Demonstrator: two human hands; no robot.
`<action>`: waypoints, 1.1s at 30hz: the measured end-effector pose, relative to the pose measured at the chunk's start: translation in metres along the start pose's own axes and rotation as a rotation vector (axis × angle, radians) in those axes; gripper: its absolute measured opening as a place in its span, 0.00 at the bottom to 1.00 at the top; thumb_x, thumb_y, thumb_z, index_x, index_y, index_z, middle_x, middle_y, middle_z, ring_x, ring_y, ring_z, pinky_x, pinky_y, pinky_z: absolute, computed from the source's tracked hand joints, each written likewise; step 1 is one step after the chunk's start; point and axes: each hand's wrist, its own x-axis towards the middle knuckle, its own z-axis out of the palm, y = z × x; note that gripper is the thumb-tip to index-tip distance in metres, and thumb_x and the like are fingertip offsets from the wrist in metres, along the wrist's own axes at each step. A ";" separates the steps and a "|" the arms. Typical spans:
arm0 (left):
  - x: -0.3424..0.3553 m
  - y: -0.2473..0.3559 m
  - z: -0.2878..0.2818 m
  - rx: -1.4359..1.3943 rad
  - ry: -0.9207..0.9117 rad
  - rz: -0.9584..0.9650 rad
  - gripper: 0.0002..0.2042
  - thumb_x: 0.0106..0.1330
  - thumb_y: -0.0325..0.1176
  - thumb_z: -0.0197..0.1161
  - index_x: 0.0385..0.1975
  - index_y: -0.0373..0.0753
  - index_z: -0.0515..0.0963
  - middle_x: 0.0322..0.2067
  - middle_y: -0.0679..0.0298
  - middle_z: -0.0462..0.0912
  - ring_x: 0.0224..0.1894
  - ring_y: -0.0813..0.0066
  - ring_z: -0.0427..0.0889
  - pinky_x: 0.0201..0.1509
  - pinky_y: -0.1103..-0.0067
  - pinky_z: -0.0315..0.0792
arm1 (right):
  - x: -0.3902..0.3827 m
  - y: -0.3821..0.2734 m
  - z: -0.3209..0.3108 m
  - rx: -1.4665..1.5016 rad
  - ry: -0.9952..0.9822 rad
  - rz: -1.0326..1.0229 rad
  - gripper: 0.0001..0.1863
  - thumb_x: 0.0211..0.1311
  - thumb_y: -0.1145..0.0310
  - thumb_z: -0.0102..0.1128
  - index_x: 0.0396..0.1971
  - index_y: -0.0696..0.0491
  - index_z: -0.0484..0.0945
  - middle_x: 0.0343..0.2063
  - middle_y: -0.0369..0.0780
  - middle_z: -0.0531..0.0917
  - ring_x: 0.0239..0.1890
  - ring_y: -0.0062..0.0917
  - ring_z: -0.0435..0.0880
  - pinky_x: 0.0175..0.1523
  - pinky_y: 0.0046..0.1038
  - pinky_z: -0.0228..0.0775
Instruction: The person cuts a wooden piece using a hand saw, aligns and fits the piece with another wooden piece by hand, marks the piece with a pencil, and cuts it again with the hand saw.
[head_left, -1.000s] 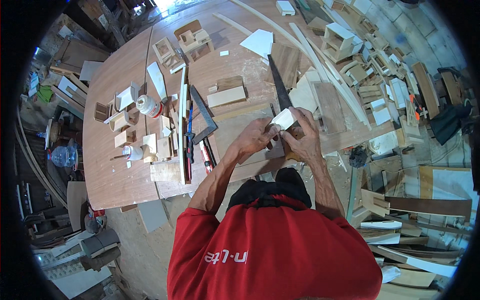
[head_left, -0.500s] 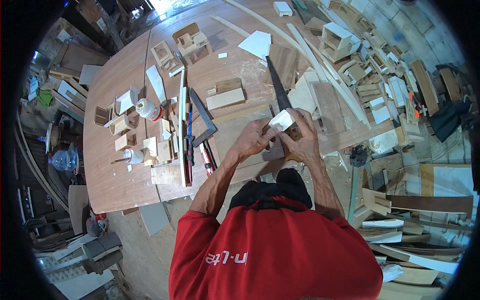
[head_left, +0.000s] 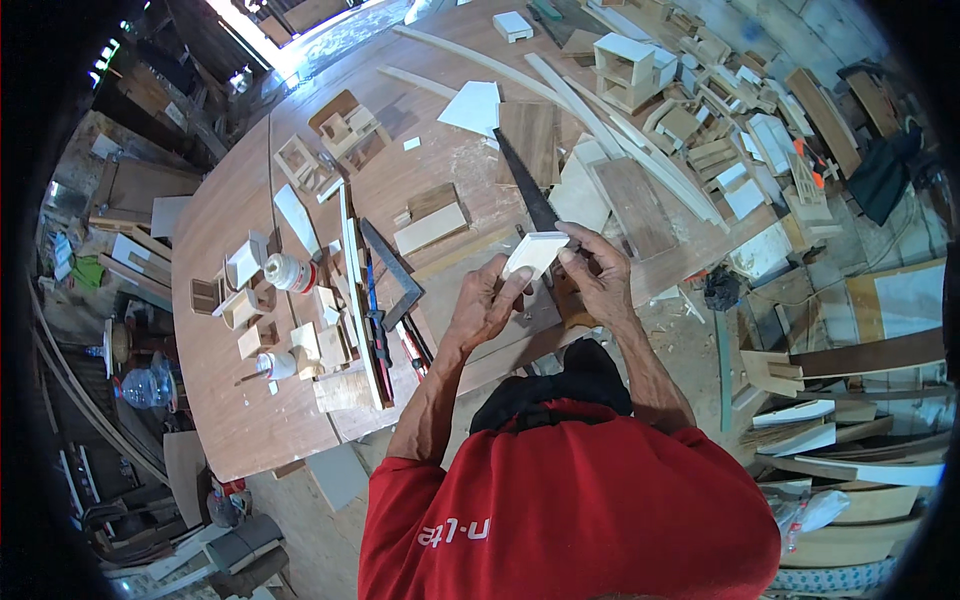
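Above the near edge of the table, a small pale wooden block (head_left: 532, 256) is tilted between my two hands. My left hand (head_left: 486, 304) pinches its left side, thumb on the near face. At the right end, the thumb and fingers of my right hand (head_left: 598, 276) close on its far corner. A thin strip or second layer shows along the block's far edge; whether it is separate I cannot tell. A handsaw (head_left: 524, 178) lies beyond, its dark blade pointing away and its wooden handle partly hidden under my right hand.
Left of my hands lie a metal square (head_left: 392, 270), long strips (head_left: 354, 290), a glue jar (head_left: 290, 272) and a smaller jar (head_left: 276, 366). Small wooden assemblies (head_left: 348, 130) stand farther back. Long laths (head_left: 640, 150) and many offcuts (head_left: 720, 150) crowd the right side.
The block has turned in my hands, so its broad face and far edge now show. My right fingers have shifted to its far corner. The whole view has swung slightly.
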 end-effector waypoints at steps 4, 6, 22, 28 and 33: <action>-0.002 0.013 -0.002 -0.143 -0.043 -0.167 0.18 0.72 0.46 0.55 0.39 0.33 0.76 0.22 0.63 0.79 0.20 0.78 0.76 0.25 0.80 0.71 | 0.002 0.001 0.001 -0.079 0.034 -0.124 0.15 0.65 0.74 0.60 0.51 0.55 0.79 0.36 0.34 0.80 0.37 0.15 0.78 0.42 0.19 0.72; -0.002 0.023 -0.006 -0.224 -0.074 -0.285 0.19 0.71 0.47 0.55 0.39 0.33 0.76 0.23 0.63 0.79 0.21 0.77 0.76 0.24 0.80 0.70 | 0.004 0.002 -0.002 -0.095 -0.029 -0.075 0.14 0.65 0.73 0.60 0.50 0.55 0.80 0.34 0.34 0.81 0.37 0.16 0.78 0.42 0.20 0.72; 0.004 0.015 -0.016 -0.620 -0.180 -0.471 0.23 0.66 0.51 0.61 0.41 0.32 0.74 0.23 0.57 0.79 0.22 0.69 0.78 0.19 0.77 0.69 | 0.024 0.013 -0.010 -0.089 -0.166 0.046 0.12 0.68 0.72 0.56 0.48 0.57 0.81 0.33 0.38 0.85 0.31 0.16 0.81 0.36 0.20 0.78; 0.004 0.013 -0.014 -0.629 -0.181 -0.461 0.22 0.66 0.50 0.62 0.39 0.32 0.75 0.23 0.57 0.79 0.21 0.71 0.78 0.19 0.78 0.69 | 0.022 0.018 -0.011 -0.038 -0.134 0.038 0.12 0.66 0.74 0.57 0.47 0.54 0.83 0.37 0.39 0.87 0.31 0.15 0.83 0.33 0.19 0.76; 0.001 0.017 -0.018 -0.320 -0.163 -0.403 0.20 0.68 0.50 0.59 0.35 0.34 0.76 0.22 0.62 0.78 0.20 0.77 0.76 0.21 0.80 0.70 | 0.016 0.009 -0.024 -0.194 -0.261 -0.056 0.16 0.61 0.75 0.62 0.50 0.52 0.82 0.43 0.38 0.85 0.35 0.17 0.82 0.36 0.22 0.78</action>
